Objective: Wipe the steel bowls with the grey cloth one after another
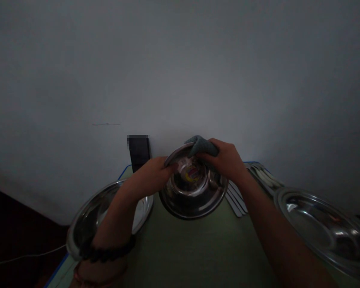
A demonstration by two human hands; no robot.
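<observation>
The bowl [195, 204] is gripped by the left hand [154, 176]. Cloth [203, 146] is grasped at the rim by the right hand [226, 158].

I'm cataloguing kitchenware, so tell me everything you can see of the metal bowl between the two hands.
The bowl is round and shiny, apparently stainless steel, with a thin rim and a ringed centre bearing a yellow and reddish label, too blurred to read. It is held tilted over the green table, its labelled side facing the camera. The left hand grips its left edge, thumb over the labelled side; the right hand holds a greyish cloth against its upper rim.
</observation>
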